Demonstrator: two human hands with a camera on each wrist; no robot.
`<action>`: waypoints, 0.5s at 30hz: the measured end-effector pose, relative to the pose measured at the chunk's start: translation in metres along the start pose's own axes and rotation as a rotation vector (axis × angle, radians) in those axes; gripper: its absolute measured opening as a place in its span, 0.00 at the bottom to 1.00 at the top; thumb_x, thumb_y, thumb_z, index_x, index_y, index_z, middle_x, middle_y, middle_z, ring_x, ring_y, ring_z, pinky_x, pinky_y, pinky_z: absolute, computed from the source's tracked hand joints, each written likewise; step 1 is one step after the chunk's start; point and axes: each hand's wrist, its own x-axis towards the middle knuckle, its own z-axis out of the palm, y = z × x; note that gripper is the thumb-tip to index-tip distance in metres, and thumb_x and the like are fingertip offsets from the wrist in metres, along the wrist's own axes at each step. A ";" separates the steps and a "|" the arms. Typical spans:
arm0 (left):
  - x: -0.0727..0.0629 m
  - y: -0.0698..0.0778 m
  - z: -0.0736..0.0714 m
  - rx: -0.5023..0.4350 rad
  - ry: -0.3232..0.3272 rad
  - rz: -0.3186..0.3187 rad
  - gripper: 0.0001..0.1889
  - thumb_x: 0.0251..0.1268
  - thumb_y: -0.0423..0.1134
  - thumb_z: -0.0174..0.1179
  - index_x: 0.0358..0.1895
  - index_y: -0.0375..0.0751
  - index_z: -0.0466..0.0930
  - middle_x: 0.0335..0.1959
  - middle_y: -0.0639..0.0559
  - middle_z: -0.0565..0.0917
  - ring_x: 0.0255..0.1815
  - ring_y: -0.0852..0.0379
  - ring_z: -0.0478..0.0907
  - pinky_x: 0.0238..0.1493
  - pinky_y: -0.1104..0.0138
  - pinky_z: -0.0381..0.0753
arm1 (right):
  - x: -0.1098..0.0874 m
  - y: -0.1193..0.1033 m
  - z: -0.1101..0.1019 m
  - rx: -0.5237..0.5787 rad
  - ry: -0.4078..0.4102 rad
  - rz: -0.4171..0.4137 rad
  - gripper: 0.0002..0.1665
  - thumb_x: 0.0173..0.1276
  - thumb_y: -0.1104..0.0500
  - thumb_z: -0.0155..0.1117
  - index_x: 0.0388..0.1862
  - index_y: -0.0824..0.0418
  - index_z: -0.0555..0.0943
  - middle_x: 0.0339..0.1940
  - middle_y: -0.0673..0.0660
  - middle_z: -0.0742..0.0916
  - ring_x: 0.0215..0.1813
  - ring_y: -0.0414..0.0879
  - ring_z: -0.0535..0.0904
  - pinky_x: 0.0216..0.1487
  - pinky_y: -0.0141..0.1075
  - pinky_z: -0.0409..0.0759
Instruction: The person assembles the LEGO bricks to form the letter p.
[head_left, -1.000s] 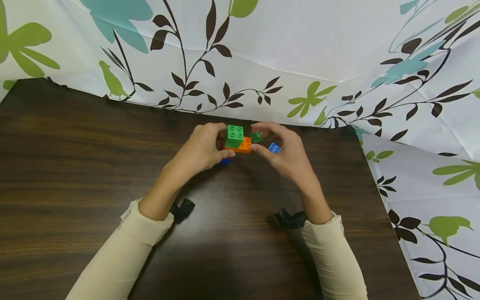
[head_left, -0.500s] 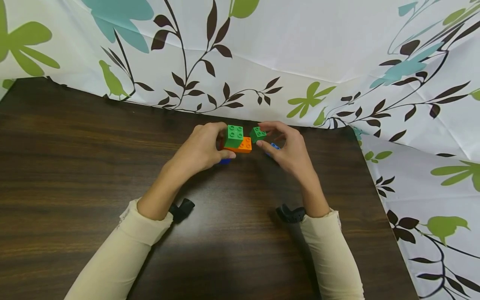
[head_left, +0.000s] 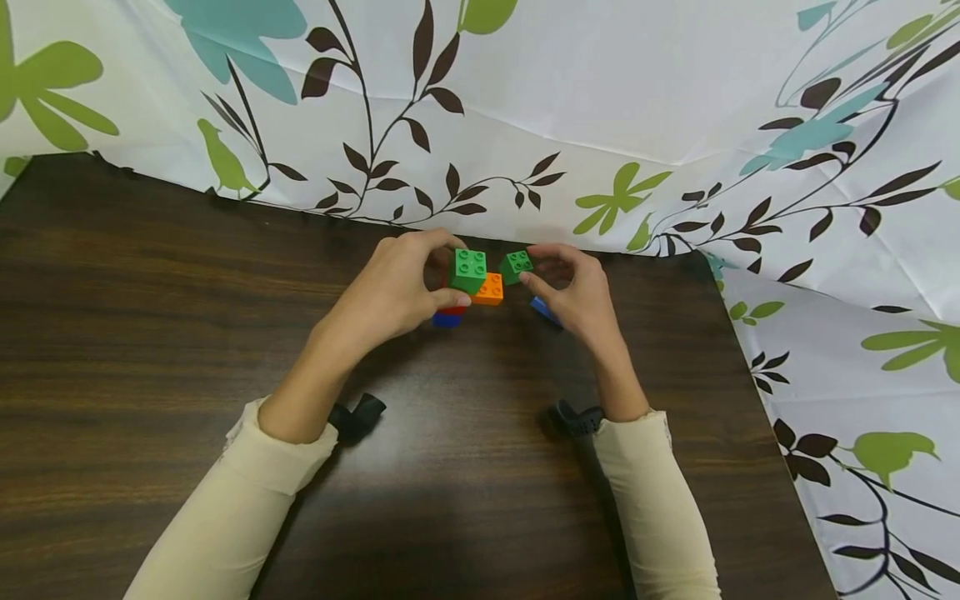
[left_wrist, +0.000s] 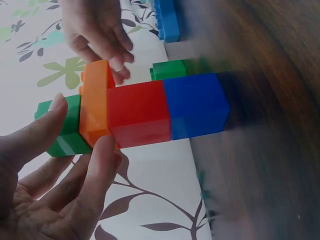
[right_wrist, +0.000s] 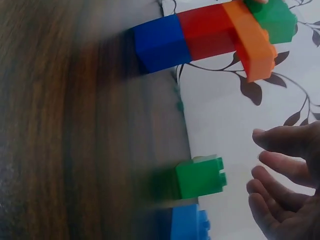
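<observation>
While the left hand [head_left: 397, 279] is curving its thumb and fingers about the upper part of a four-block plastic tower [left_wrist: 137, 112], it is hiding much of that tower from the head camera, and whether those fingers are clamping or merely resting there I cannot tell. Up from the base: a dark blue block [left_wrist: 197, 106] is standing on the dark wood-grain table [head_left: 187, 333], a red block [right_wrist: 207, 31] is sitting on that, a longer orange block [right_wrist: 256, 47] is lying across and jutting out toward the right hand [head_left: 576, 292], and a green top block with round studs [head_left: 468, 271] is crowning it all. From above, only slivers of the blue and red are showing below the thumb.

Over on the other side, the right hand is holding its thumb and fingers apart, hovering just beside a loose green studded block [right_wrist: 201, 178], with a clear gap showing in the right wrist view. Next to that, a lighter blue plastic block [right_wrist: 185, 223] is sitting partly behind the right hand in the head view, and both wrist views are cutting it off at the edge.
</observation>
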 end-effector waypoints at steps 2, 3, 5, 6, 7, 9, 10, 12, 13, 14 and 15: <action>-0.001 0.001 -0.001 -0.004 0.008 0.012 0.26 0.65 0.36 0.78 0.65 0.39 0.82 0.51 0.43 0.91 0.50 0.45 0.85 0.59 0.52 0.83 | 0.001 0.003 0.001 -0.019 0.010 0.019 0.22 0.70 0.63 0.77 0.61 0.67 0.86 0.60 0.65 0.90 0.57 0.60 0.86 0.65 0.53 0.85; -0.001 0.001 -0.001 -0.008 0.010 0.018 0.25 0.65 0.36 0.78 0.64 0.39 0.82 0.51 0.43 0.91 0.51 0.45 0.85 0.60 0.52 0.82 | 0.002 0.004 0.002 -0.025 0.015 0.028 0.22 0.69 0.63 0.77 0.61 0.67 0.86 0.61 0.65 0.90 0.58 0.61 0.86 0.66 0.53 0.84; -0.001 0.002 -0.002 -0.011 0.014 0.025 0.25 0.65 0.35 0.78 0.64 0.39 0.82 0.52 0.43 0.91 0.54 0.45 0.85 0.62 0.51 0.82 | 0.003 0.007 0.004 -0.021 0.023 0.046 0.23 0.69 0.63 0.78 0.61 0.67 0.86 0.61 0.65 0.89 0.57 0.61 0.86 0.66 0.53 0.85; -0.001 0.003 -0.002 -0.012 0.016 0.027 0.25 0.65 0.35 0.77 0.64 0.39 0.82 0.52 0.43 0.91 0.55 0.45 0.85 0.63 0.51 0.82 | 0.004 0.008 0.005 -0.018 0.025 0.055 0.23 0.69 0.62 0.78 0.61 0.67 0.86 0.61 0.65 0.89 0.57 0.61 0.86 0.65 0.53 0.85; -0.001 0.004 -0.002 -0.011 0.018 0.028 0.25 0.65 0.35 0.77 0.64 0.39 0.82 0.53 0.43 0.90 0.56 0.44 0.85 0.64 0.51 0.82 | 0.005 0.010 0.005 -0.015 0.026 0.065 0.23 0.69 0.62 0.78 0.61 0.68 0.86 0.61 0.65 0.89 0.57 0.61 0.86 0.65 0.53 0.85; -0.002 0.005 -0.002 -0.008 0.020 0.026 0.25 0.66 0.35 0.77 0.64 0.40 0.82 0.53 0.43 0.90 0.57 0.44 0.85 0.64 0.51 0.82 | 0.007 0.012 0.007 -0.017 0.026 0.087 0.24 0.69 0.61 0.79 0.62 0.67 0.86 0.60 0.66 0.89 0.57 0.61 0.87 0.64 0.53 0.85; -0.002 0.006 -0.002 -0.006 0.020 0.026 0.25 0.66 0.35 0.77 0.65 0.40 0.82 0.54 0.43 0.90 0.57 0.44 0.85 0.64 0.51 0.82 | 0.008 0.014 0.008 -0.020 0.024 0.101 0.25 0.69 0.60 0.79 0.62 0.67 0.86 0.60 0.66 0.89 0.56 0.61 0.87 0.64 0.53 0.86; -0.002 0.006 -0.002 -0.004 0.025 0.028 0.25 0.66 0.34 0.76 0.65 0.40 0.82 0.54 0.42 0.90 0.58 0.44 0.85 0.64 0.51 0.82 | 0.010 0.016 0.009 -0.029 0.019 0.121 0.26 0.69 0.59 0.79 0.63 0.65 0.86 0.58 0.67 0.89 0.57 0.61 0.88 0.64 0.53 0.86; -0.002 0.007 -0.002 -0.006 0.028 0.030 0.25 0.66 0.34 0.76 0.65 0.40 0.81 0.55 0.42 0.90 0.58 0.44 0.85 0.64 0.51 0.83 | 0.010 0.018 0.010 -0.033 0.017 0.128 0.26 0.69 0.58 0.79 0.63 0.65 0.85 0.58 0.67 0.89 0.57 0.61 0.88 0.64 0.53 0.86; -0.003 0.007 -0.002 -0.008 0.032 0.033 0.25 0.66 0.34 0.76 0.65 0.40 0.81 0.55 0.42 0.90 0.58 0.44 0.85 0.64 0.51 0.83 | 0.011 0.019 0.011 -0.035 0.016 0.134 0.26 0.69 0.57 0.80 0.63 0.64 0.85 0.57 0.67 0.89 0.56 0.61 0.88 0.63 0.53 0.86; -0.003 0.007 -0.002 -0.010 0.036 0.037 0.26 0.66 0.34 0.76 0.66 0.40 0.81 0.55 0.42 0.90 0.58 0.44 0.85 0.64 0.51 0.83 | 0.012 0.020 0.012 -0.033 0.017 0.138 0.27 0.68 0.57 0.80 0.63 0.64 0.85 0.57 0.67 0.89 0.56 0.60 0.88 0.63 0.53 0.86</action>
